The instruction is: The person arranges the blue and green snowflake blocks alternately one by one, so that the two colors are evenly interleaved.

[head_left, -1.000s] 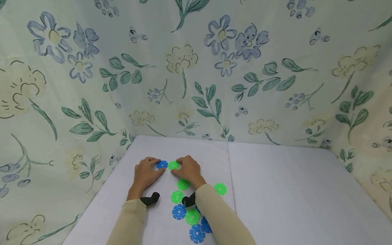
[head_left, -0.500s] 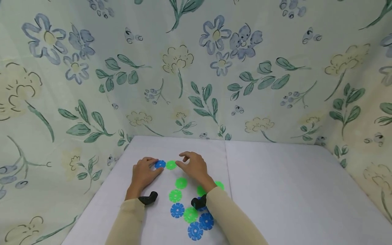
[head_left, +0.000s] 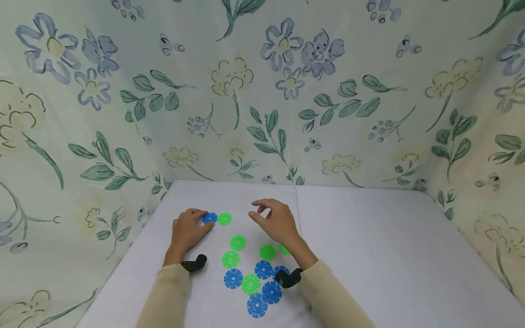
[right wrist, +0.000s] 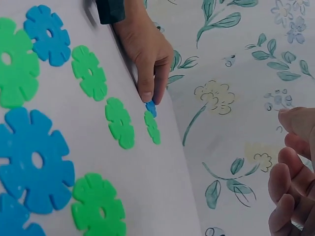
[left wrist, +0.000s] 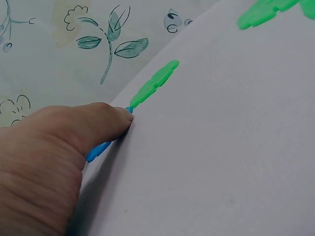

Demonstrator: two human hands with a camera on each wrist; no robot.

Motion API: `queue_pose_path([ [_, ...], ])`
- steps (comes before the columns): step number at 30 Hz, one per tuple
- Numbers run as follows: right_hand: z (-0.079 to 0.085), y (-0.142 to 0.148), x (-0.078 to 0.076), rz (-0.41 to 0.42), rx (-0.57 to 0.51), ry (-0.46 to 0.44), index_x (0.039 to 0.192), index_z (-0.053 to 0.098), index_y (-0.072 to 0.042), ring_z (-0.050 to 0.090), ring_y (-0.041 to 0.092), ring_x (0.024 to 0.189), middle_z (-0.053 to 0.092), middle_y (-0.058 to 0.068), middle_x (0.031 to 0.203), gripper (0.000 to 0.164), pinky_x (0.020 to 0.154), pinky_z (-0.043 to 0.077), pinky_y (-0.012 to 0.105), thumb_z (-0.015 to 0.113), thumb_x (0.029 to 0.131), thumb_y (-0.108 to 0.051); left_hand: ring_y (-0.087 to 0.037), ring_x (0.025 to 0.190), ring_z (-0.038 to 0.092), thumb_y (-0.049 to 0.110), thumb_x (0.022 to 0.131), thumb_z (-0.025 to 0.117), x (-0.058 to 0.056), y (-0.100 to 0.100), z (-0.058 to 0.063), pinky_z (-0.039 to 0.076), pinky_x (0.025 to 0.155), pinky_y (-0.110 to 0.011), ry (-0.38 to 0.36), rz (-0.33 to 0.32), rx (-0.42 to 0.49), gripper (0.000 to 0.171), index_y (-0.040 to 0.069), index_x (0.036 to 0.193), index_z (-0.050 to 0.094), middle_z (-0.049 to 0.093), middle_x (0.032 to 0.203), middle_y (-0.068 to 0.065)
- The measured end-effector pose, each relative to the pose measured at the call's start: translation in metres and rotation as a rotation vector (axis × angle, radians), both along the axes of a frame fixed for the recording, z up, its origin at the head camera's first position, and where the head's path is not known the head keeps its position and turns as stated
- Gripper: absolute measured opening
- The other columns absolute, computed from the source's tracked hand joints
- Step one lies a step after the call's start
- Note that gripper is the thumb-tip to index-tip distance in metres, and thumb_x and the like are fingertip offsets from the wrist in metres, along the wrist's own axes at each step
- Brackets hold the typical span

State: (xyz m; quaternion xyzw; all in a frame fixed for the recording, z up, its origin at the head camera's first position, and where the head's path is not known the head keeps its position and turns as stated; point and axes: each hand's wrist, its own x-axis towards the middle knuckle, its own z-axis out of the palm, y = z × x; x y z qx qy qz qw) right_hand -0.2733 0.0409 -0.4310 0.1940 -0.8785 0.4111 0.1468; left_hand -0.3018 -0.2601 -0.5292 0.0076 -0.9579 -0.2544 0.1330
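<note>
In the head view my left hand [head_left: 187,230] rests on the table at the far left, thumb and fingers pinching the edges of a blue notched plastic disc [head_left: 210,218]. A green notched disc [head_left: 224,219] lies flat against that disc's right side. The left wrist view has the thumb [left wrist: 106,125] on the blue disc [left wrist: 98,151], largely covering it, with the green disc [left wrist: 155,83] beyond. My right hand [head_left: 280,222] is raised to the right of the pair, thumb and forefinger apart, holding nothing; loosely bent fingers show in the right wrist view.
Nearer on the white-covered table [head_left: 369,246] lie several loose discs, among them a green disc [head_left: 238,243], another green disc [head_left: 267,252] and a blue disc [head_left: 257,305]. Some blue ones touch or overlap. Behind hangs a floral curtain [head_left: 262,91].
My right hand has let go of the green disc and drawn back to the right, uncovering more loose discs. My left hand keeps its pinch on the blue disc. The head view has shifted slightly.
</note>
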Motion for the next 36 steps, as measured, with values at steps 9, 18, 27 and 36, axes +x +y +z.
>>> queue_pose_path([
  [9,0.01,0.046,0.025,0.015,-0.053,0.003,0.116,0.073,-0.03,0.056,0.01,0.062,0.071,-0.001,0.099,0.03,0.054,0.048,0.026,0.076,0.088,-0.041,-0.035,0.124,0.054,0.052,0.086,0.072,0.001,0.001,0.0,0.035,0.099,-0.056,0.006,-0.006,-0.005,0.057,0.017,0.131,0.067,0.06,0.134,-0.012],
  [18,0.02,0.076,0.043,0.021,-0.035,0.004,0.118,0.072,-0.031,0.058,0.01,0.066,0.068,-0.004,0.099,0.03,0.056,0.049,0.027,0.076,0.089,-0.039,-0.036,0.123,0.054,0.053,0.086,0.072,-0.001,0.001,-0.002,0.034,0.099,-0.057,0.004,-0.024,0.002,0.057,0.018,0.131,0.067,0.06,0.134,-0.012],
  [27,0.0,0.092,0.059,0.063,-0.004,-0.033,0.119,0.071,-0.03,0.058,0.006,0.066,0.068,-0.005,0.098,0.032,0.054,0.048,0.024,0.077,0.089,-0.037,-0.037,0.124,0.052,0.054,0.086,0.071,0.001,-0.003,0.001,0.033,0.099,-0.057,0.011,-0.011,0.006,0.059,0.017,0.131,0.067,0.059,0.135,-0.014],
  [36,-0.02,0.111,0.058,0.153,-0.022,-0.016,0.115,0.071,-0.035,0.056,0.006,0.064,0.068,-0.003,0.094,0.03,0.054,0.047,0.023,0.079,0.087,-0.032,-0.038,0.126,0.051,0.052,0.087,0.071,0.001,-0.001,0.001,0.032,0.101,-0.059,-0.003,-0.01,0.002,0.057,0.017,0.133,0.066,0.058,0.137,-0.015],
])
